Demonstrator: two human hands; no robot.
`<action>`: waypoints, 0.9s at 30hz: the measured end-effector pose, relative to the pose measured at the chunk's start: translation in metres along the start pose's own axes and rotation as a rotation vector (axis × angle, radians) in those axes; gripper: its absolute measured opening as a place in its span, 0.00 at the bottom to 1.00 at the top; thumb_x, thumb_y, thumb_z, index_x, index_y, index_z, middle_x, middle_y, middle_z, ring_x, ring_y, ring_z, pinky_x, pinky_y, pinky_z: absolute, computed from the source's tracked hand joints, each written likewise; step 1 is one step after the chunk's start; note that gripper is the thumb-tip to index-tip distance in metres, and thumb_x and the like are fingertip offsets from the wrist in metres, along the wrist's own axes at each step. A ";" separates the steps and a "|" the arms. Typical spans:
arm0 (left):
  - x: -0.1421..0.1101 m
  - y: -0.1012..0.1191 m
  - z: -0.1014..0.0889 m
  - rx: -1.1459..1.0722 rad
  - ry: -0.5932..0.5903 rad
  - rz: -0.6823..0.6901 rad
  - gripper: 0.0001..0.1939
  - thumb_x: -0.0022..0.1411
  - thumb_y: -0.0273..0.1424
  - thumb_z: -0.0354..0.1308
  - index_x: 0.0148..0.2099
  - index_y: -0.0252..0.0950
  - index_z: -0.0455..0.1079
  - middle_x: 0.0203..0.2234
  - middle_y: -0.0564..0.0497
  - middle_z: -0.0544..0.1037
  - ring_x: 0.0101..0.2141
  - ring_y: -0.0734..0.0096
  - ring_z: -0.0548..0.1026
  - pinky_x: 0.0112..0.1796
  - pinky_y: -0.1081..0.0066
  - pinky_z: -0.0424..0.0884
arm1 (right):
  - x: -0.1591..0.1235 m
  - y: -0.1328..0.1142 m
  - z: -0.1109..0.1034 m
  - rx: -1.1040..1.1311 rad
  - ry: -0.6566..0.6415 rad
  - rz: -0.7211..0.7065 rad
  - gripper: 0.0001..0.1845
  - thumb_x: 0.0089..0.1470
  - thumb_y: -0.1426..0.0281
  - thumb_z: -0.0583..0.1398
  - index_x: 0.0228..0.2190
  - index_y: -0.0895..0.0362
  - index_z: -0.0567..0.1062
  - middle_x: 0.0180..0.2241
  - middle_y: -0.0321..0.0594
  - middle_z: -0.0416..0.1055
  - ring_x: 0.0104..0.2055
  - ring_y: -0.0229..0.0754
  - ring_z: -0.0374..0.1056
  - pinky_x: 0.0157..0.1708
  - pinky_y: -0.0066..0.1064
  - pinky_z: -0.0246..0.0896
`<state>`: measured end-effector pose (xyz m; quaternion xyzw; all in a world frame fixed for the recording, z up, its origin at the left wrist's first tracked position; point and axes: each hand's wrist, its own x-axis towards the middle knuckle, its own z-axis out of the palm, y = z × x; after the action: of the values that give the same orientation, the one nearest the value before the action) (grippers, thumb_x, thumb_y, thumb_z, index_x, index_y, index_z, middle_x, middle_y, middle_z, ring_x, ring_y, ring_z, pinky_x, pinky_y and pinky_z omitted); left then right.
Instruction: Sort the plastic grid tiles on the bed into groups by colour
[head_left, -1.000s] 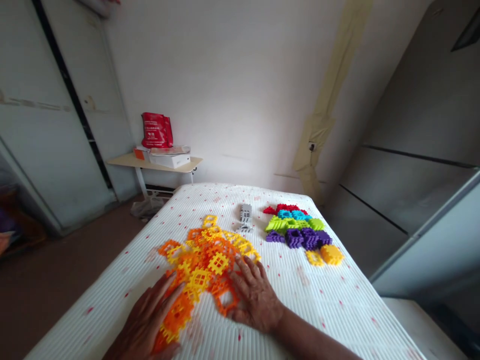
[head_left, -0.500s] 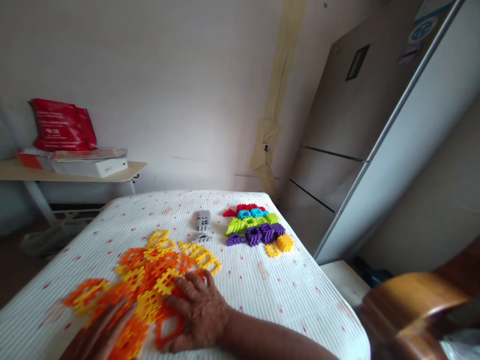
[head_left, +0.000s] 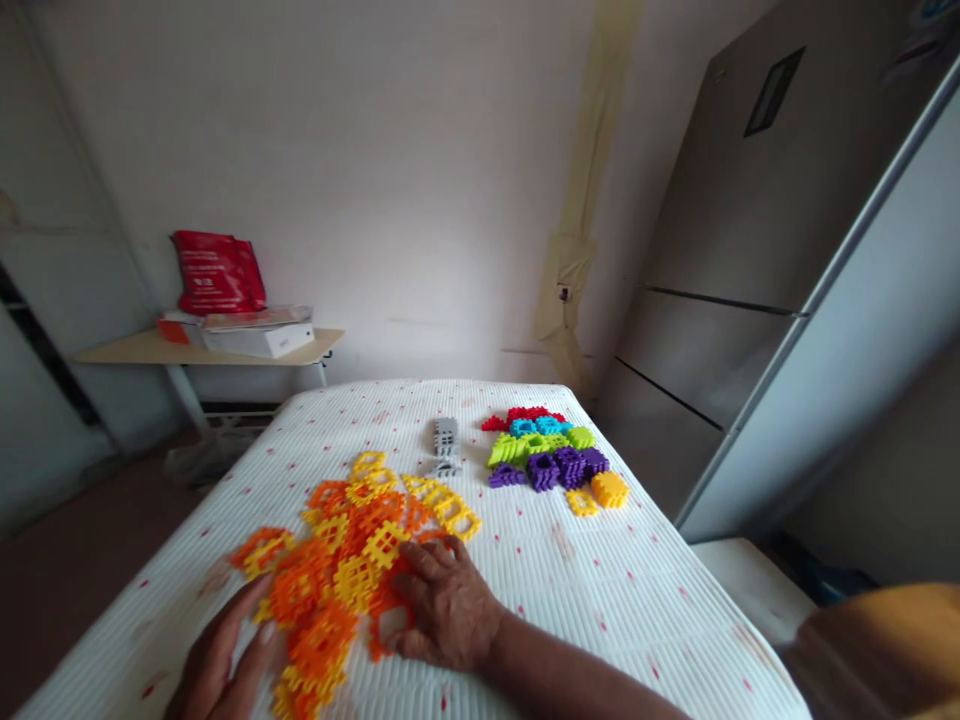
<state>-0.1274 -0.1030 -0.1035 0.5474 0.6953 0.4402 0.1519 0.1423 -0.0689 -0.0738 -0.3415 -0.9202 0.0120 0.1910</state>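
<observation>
A loose pile of orange and yellow square plastic grid pieces (head_left: 345,560) lies on the white ribbed table cover (head_left: 600,590). My left hand (head_left: 221,660) rests flat at the pile's near left edge, fingers stretched along the pieces. My right hand (head_left: 446,605) lies palm down on the pile's right side, fingers spread over orange pieces. Neither hand grips a piece. Farther back sit sorted stacks of red, blue, green, purple and yellow-orange pieces (head_left: 551,455).
A grey remote-like object (head_left: 445,442) lies between the pile and the stacks. A side table (head_left: 202,350) with a red bag (head_left: 217,272) and white box stands at the wall on the left. A tall grey fridge (head_left: 765,280) is on the right.
The camera swung right, then partly back left. Both hands stay flat on the orange and yellow pile, which looks slightly more gathered. The sorted stacks have not moved.
</observation>
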 end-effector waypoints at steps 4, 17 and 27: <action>-0.002 0.015 -0.005 -0.090 -0.049 -0.036 0.29 0.58 0.47 0.44 0.57 0.39 0.59 0.59 0.44 0.63 0.59 0.56 0.59 0.58 0.55 0.55 | 0.001 -0.001 -0.001 0.046 -0.006 -0.002 0.32 0.55 0.47 0.49 0.52 0.55 0.65 0.60 0.45 0.56 0.58 0.52 0.51 0.57 0.50 0.39; -0.004 0.007 -0.002 -0.153 0.000 -0.030 0.26 0.59 0.44 0.47 0.57 0.39 0.61 0.57 0.45 0.65 0.59 0.56 0.60 0.58 0.53 0.56 | 0.000 -0.004 0.001 0.153 0.014 -0.044 0.34 0.53 0.46 0.52 0.55 0.52 0.63 0.57 0.41 0.61 0.57 0.49 0.55 0.60 0.48 0.36; -0.005 0.008 -0.004 -0.194 0.010 -0.085 0.26 0.60 0.44 0.46 0.57 0.37 0.60 0.57 0.45 0.65 0.58 0.57 0.62 0.58 0.56 0.56 | 0.000 0.045 0.010 -0.042 0.261 0.435 0.28 0.59 0.57 0.49 0.55 0.59 0.65 0.57 0.55 0.58 0.60 0.56 0.52 0.54 0.52 0.52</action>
<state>-0.1228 -0.1092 -0.0964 0.4978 0.6729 0.5012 0.2194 0.1670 -0.0331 -0.0897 -0.5342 -0.7925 -0.0105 0.2939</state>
